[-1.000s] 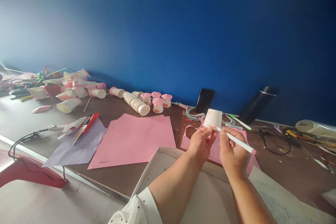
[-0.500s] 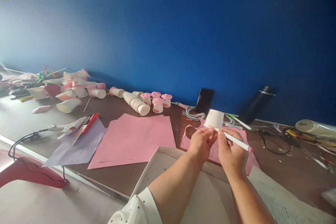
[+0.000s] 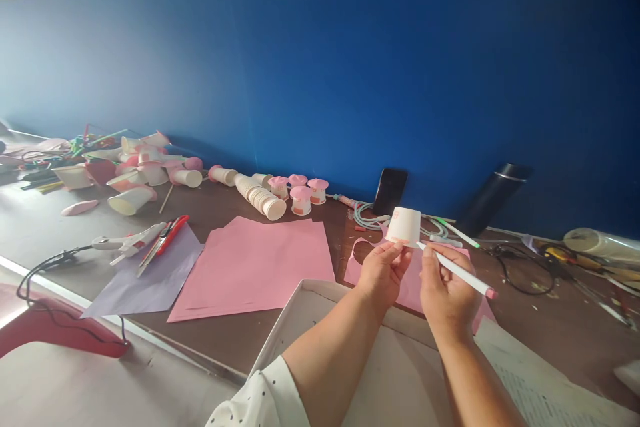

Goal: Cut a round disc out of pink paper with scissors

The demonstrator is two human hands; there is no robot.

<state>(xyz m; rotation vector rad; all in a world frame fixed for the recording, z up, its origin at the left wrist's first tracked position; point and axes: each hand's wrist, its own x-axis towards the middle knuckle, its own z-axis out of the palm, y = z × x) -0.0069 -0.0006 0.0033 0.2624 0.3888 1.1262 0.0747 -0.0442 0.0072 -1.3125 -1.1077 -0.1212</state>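
My left hand (image 3: pixel 383 271) pinches the rim of a small white paper cup (image 3: pixel 405 225) held upside down above the table; a faint pink mark shows on its side. My right hand (image 3: pixel 447 287) grips a white marker with a pink end (image 3: pixel 457 270), its tip close to the cup's lower right edge. Both hands hover over a cut pink paper sheet (image 3: pixel 407 280) and the far edge of an open white box (image 3: pixel 320 327).
A stack of pink paper (image 3: pixel 255 263) and a lilac sheet (image 3: pixel 150 277) lie to the left, with scissors (image 3: pixel 163 240) and a glue gun (image 3: pixel 125 240). Paper cups (image 3: pixel 260 197) and pink-topped cups (image 3: pixel 300 197) line the blue wall. A phone (image 3: pixel 390 190), black flask (image 3: pixel 493 197) and cables sit behind.
The cup has turned slightly in my left hand, and the marker tip has drawn back a little from its rim. Nothing else moved.
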